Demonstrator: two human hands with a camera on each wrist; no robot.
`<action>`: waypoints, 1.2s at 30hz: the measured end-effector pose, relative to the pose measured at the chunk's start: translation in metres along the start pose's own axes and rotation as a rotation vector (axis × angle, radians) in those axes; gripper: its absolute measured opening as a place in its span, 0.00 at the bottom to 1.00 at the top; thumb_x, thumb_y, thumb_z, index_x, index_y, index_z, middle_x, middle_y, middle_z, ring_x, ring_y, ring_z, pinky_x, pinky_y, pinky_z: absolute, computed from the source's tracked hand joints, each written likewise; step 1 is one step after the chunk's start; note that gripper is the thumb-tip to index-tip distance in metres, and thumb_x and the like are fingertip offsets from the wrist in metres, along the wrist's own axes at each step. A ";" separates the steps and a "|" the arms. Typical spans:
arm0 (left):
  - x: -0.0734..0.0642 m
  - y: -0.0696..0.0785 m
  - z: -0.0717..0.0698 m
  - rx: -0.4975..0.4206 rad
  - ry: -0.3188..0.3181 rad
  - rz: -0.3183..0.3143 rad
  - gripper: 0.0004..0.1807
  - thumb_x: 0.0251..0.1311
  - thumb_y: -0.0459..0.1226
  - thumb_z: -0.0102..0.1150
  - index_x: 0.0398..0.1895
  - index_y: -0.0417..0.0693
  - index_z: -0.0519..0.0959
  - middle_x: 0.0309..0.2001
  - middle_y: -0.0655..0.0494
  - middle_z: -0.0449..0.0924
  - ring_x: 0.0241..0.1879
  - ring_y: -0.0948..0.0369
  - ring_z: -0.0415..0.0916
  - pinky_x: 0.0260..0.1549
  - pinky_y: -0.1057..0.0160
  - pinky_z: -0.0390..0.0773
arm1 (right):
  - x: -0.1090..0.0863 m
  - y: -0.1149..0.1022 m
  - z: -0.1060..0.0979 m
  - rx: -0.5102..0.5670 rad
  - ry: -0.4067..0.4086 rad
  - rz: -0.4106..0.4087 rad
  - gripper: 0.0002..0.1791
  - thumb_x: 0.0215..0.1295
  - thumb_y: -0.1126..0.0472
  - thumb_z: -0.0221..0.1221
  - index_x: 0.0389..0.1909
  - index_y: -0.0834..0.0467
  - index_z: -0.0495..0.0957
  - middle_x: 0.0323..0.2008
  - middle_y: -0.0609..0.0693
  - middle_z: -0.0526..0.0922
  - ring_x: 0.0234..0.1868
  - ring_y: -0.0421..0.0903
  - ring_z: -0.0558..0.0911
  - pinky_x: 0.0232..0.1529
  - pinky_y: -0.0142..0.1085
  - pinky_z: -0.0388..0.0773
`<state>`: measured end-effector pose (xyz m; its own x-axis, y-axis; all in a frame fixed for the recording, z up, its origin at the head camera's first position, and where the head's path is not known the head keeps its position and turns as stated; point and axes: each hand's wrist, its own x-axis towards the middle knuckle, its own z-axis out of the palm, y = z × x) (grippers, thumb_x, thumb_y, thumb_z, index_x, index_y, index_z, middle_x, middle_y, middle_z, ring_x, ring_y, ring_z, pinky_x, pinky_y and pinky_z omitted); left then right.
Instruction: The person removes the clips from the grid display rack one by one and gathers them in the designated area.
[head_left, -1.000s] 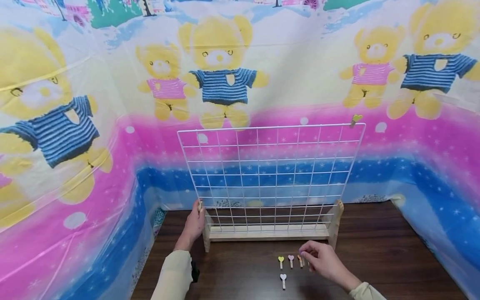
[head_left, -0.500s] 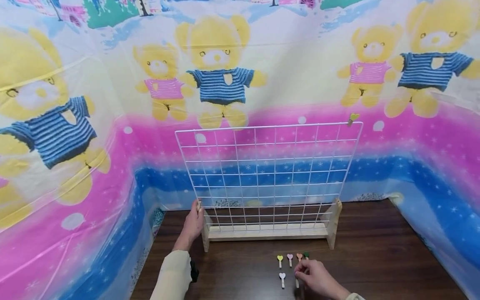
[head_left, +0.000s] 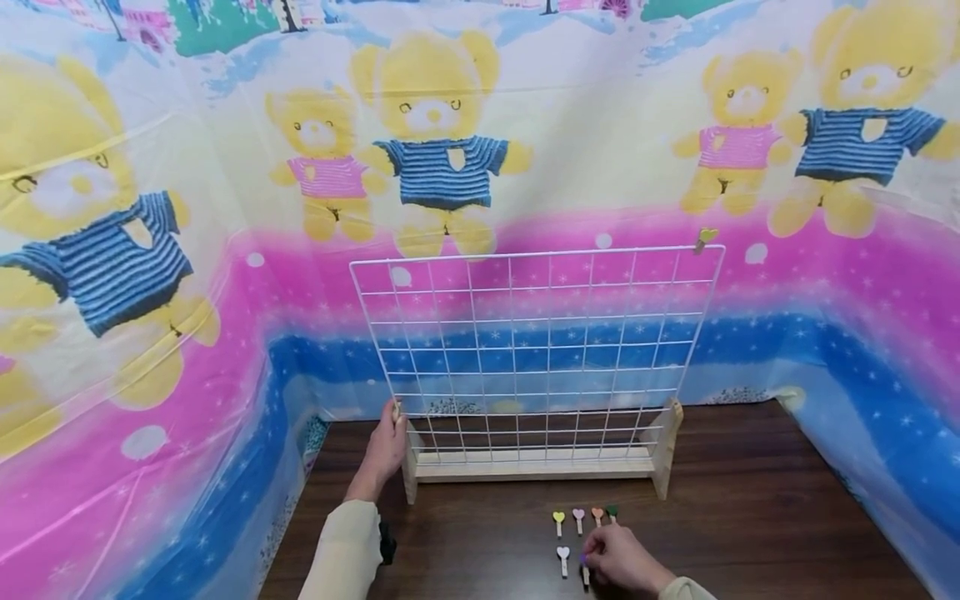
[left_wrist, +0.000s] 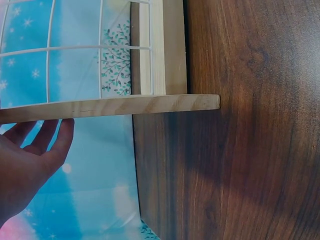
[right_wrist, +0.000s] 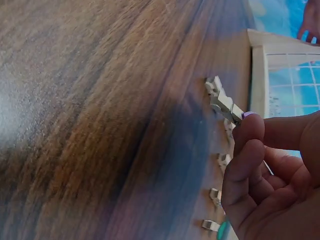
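A white wire grid panel point(head_left: 513, 346) stands upright in a wooden stand point(head_left: 532, 477). My left hand point(head_left: 386, 450) holds the stand's left side post point(left_wrist: 110, 106), fingers against its outer face and partly hidden by it. Between thumb and fingertips, my right hand point(head_left: 622, 557) pinches a small wooden clothespin point(right_wrist: 229, 107) with a purple heart, close over the table. Just left of it lies a clothespin with a white heart point(head_left: 564, 562). Behind them is a row of clothespins with yellow point(head_left: 558, 523), pink point(head_left: 578, 520), orange point(head_left: 597, 515) and dark green point(head_left: 612, 512) hearts.
A clothespin with a yellow-green heart point(head_left: 703, 240) is clipped on the grid's top right corner. The dark wood table point(head_left: 465, 542) is surrounded at the back and sides by a curtain point(head_left: 585, 150) printed with bears.
My right hand has moved down and toward the front with the purple-heart clothespin, bringing it beside the white one. The dark green heart has come into view. My left hand stays on the post.
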<state>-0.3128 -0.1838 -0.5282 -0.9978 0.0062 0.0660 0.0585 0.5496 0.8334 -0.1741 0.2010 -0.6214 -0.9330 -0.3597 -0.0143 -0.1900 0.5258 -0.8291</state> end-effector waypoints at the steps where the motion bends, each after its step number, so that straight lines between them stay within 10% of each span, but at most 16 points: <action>1: 0.000 0.000 0.000 0.001 0.001 0.002 0.23 0.76 0.41 0.32 0.71 0.49 0.50 0.30 0.47 0.65 0.23 0.56 0.62 0.23 0.58 0.65 | 0.001 0.001 0.001 0.001 -0.005 0.009 0.05 0.55 0.73 0.60 0.24 0.62 0.78 0.15 0.46 0.76 0.13 0.37 0.73 0.16 0.31 0.70; 36: -0.002 0.003 -0.002 -0.008 0.011 -0.007 0.22 0.76 0.39 0.34 0.70 0.49 0.52 0.32 0.45 0.67 0.22 0.55 0.62 0.22 0.58 0.65 | 0.014 0.005 0.005 -0.204 0.023 0.010 0.03 0.56 0.68 0.63 0.26 0.59 0.79 0.20 0.41 0.76 0.19 0.35 0.72 0.22 0.33 0.69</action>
<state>-0.3104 -0.1841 -0.5245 -0.9978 -0.0065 0.0663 0.0521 0.5430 0.8381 -0.1867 0.1944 -0.6283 -0.9415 -0.3370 -0.0072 -0.2364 0.6754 -0.6985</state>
